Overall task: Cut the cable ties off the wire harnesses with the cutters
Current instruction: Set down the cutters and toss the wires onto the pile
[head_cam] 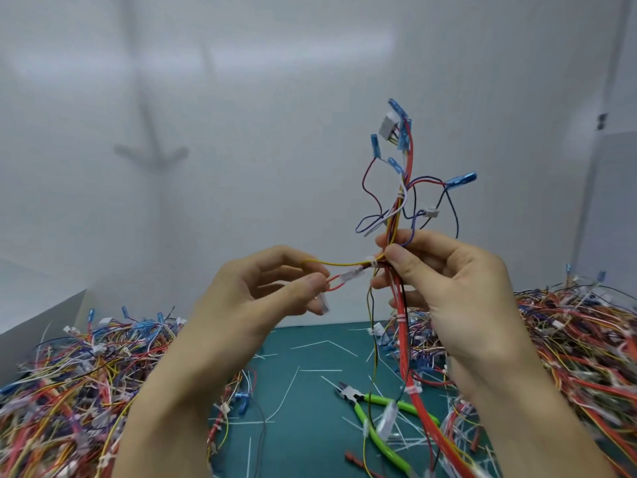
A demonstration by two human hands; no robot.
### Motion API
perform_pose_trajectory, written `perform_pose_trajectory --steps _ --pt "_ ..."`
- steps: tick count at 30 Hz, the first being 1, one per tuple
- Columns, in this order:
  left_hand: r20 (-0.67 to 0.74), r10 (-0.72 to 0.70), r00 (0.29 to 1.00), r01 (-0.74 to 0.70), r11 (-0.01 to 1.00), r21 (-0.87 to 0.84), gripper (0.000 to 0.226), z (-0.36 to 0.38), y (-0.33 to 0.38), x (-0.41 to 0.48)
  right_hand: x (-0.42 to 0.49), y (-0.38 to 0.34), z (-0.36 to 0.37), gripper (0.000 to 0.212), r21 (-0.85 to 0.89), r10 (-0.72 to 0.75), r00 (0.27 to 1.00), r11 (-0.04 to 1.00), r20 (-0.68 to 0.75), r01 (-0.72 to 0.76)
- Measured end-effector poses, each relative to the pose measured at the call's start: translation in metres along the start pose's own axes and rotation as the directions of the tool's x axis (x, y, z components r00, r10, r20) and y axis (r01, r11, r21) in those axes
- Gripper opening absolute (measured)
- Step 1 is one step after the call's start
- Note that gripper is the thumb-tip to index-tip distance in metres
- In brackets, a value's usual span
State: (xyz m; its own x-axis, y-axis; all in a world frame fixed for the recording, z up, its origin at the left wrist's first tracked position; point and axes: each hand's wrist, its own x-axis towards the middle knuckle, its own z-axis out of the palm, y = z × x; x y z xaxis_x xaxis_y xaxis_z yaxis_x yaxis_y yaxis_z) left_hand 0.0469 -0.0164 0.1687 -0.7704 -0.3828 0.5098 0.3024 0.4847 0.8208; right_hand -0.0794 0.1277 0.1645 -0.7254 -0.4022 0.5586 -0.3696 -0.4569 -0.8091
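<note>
I hold one wire harness [403, 188] up in front of me, its blue terminals and white connector pointing upward. My right hand [444, 281] grips the bundle at its middle, thumb and fingers curled round the red and yellow wires. My left hand [262, 288] pinches a red wire loop and a yellow branch that stick out to the left. A white cable tie [370, 261] wraps the wires just left of my right thumb. Further ties [401, 318] sit lower on the red strands. The green-handled cutters [372, 414] lie on the mat below, untouched.
A teal cutting mat [310, 401] is strewn with several cut white tie strips. Big heaps of coloured wire harnesses lie on the left [69, 384] and right [579, 346]. White walls close in the back and sides.
</note>
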Motion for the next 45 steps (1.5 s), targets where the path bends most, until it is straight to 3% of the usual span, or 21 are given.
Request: perform_pose_trajectory --steps 9,21,24,27,29,33,36,38,45 --pt "-0.061 0.061 0.996 -0.068 0.989 -0.131 0.012 -0.001 0.009 -0.004 -0.001 0.001 0.001 0.016 -0.038 -0.010 1.000 0.999 -0.004 0.010" --pt "-0.093 0.086 0.992 -0.096 0.990 -0.107 0.014 -0.003 0.014 -0.005 0.000 0.003 0.001 0.018 -0.071 -0.048 0.999 0.996 -0.007 0.048" --pt "-0.144 0.088 0.986 -0.091 0.996 -0.015 0.021 -0.003 0.011 -0.004 0.000 0.003 0.001 0.022 -0.061 -0.068 0.997 0.996 -0.023 0.067" --pt "-0.293 0.094 0.952 -0.041 0.982 0.182 0.049 -0.002 0.005 0.000 0.001 0.005 -0.001 0.023 -0.149 -0.099 0.994 0.985 -0.041 0.092" --pt "-0.361 0.132 0.923 -0.050 0.972 0.229 0.045 0.000 0.007 0.001 0.002 0.009 -0.002 0.018 -0.229 -0.110 0.991 0.969 -0.072 0.091" --pt "-0.280 0.141 0.950 -0.101 0.983 0.152 0.005 0.008 0.013 0.000 0.003 0.014 -0.003 0.012 -0.303 -0.103 0.990 0.950 -0.095 0.070" --pt "-0.085 0.039 0.996 -0.024 0.985 0.169 0.008 0.018 0.013 0.000 0.002 0.013 -0.001 0.013 -0.330 -0.111 0.989 0.941 -0.097 0.073" --pt "-0.026 -0.014 1.000 0.020 0.971 0.239 0.016 0.024 0.011 0.001 0.000 0.013 0.000 0.016 -0.335 -0.120 0.990 0.938 -0.078 0.088" --pt "-0.109 -0.055 0.993 0.070 0.989 0.133 0.006 0.032 0.002 0.008 -0.002 0.009 0.003 0.017 -0.203 -0.028 0.998 0.978 0.054 0.039"
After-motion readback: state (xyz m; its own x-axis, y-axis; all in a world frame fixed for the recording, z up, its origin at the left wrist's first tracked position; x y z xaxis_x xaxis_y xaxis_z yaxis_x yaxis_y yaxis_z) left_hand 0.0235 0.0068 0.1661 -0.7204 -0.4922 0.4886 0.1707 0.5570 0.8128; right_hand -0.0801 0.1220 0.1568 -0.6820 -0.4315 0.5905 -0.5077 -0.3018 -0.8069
